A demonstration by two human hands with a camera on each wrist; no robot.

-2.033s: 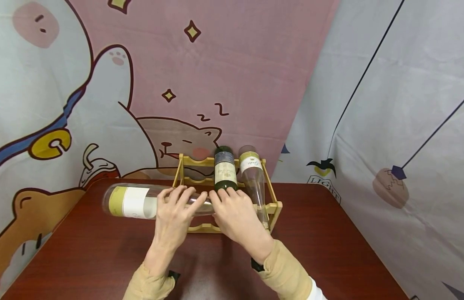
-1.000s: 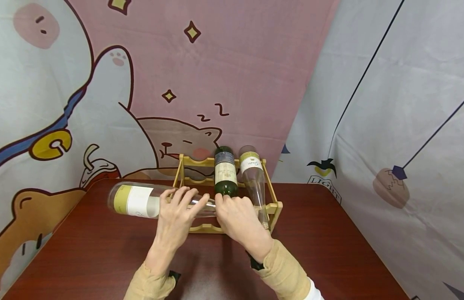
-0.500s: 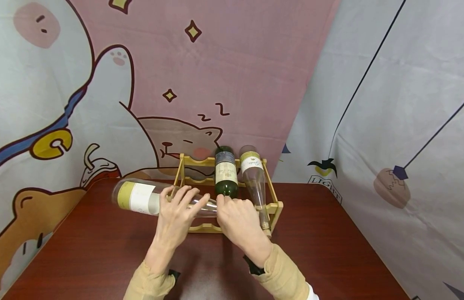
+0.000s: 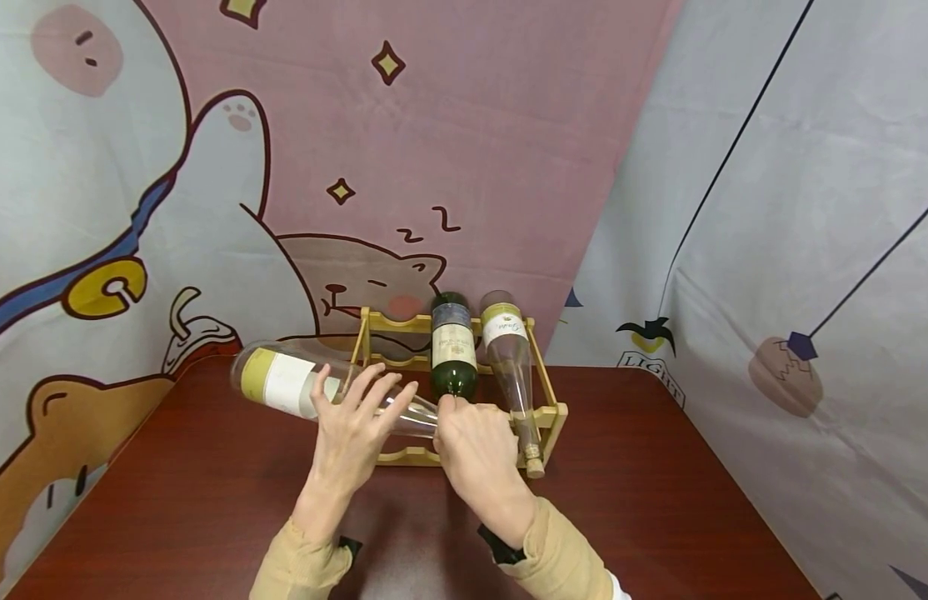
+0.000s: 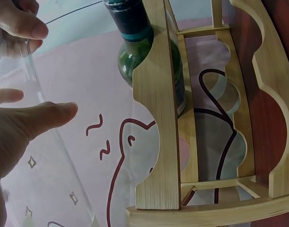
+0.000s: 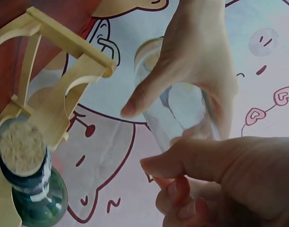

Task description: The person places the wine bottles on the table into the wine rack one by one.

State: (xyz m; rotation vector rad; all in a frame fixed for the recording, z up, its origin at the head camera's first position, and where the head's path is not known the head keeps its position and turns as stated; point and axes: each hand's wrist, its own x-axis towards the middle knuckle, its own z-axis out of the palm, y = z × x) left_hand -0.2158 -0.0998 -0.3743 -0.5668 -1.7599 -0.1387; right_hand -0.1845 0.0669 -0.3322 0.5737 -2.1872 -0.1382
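Note:
A clear wine bottle (image 4: 284,383) with a yellow and white label is held in the air, tilted, its base toward the far left. My right hand (image 4: 482,454) grips it at the neck; in the right wrist view the thumb and curled fingers (image 6: 177,163) close around its narrow end. Spread over the bottle's middle is my left hand (image 4: 347,442), fingers fairly straight; in the left wrist view its thumb (image 5: 55,116) sticks out beside the glass. Behind them, a wooden wine rack (image 4: 410,457) carries a green wine bottle (image 4: 454,346) and another clear wine bottle (image 4: 505,325).
Corks close the green bottle, whose cork (image 6: 21,146) shows in the right wrist view, and the racked clear bottle, whose cork (image 4: 535,467) points toward me. The rack stands on a dark red-brown table (image 4: 644,483). A printed cloth backdrop (image 4: 509,150) hangs behind.
The held bottle's base has swung right and away from me, leaving it more slanted. My right hand has shifted slightly right and nearer, turning with the neck. The left hand has barely moved.

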